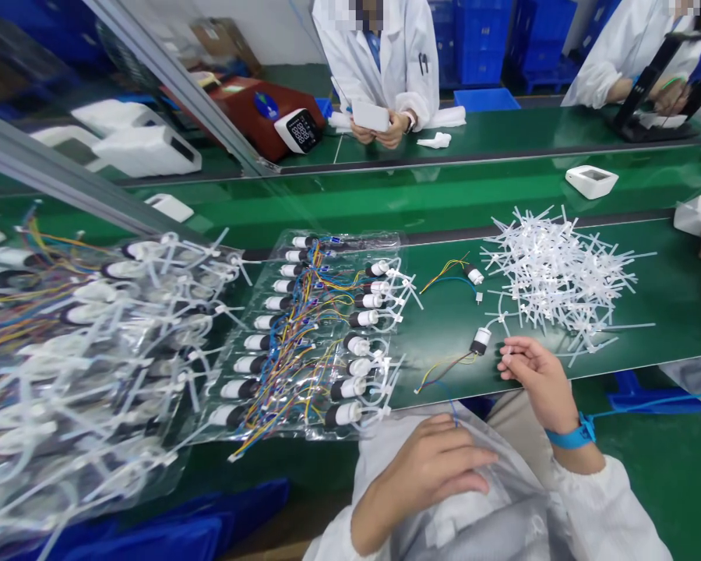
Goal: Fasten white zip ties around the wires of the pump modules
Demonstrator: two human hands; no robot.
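My right hand (pixel 534 375) is at the near table edge, thumb and fingers pinched together; whatever is between the fingertips is too small to make out. Just left of it lies a small black-and-white motor pump (pixel 481 340) with coloured wires and a clear tube with a white connector. A second motor pump (pixel 473 273) lies farther back, its wires stretching left. My left hand (pixel 435 465) hovers over my lap, palm down, fingers extended, holding nothing. Beyond my right hand is a heap of thin translucent tubes with connectors (pixel 561 273).
Left of the loose pumps, a clear plastic tray (pixel 327 366) holds rows of wired pumps. More filled trays (pixel 93 351) are piled at far left. A white device housing (pixel 592 181) sits on the green belt. Co-workers work opposite and at right. A blue wrist strap (pixel 572 436) trails a cord rightward.
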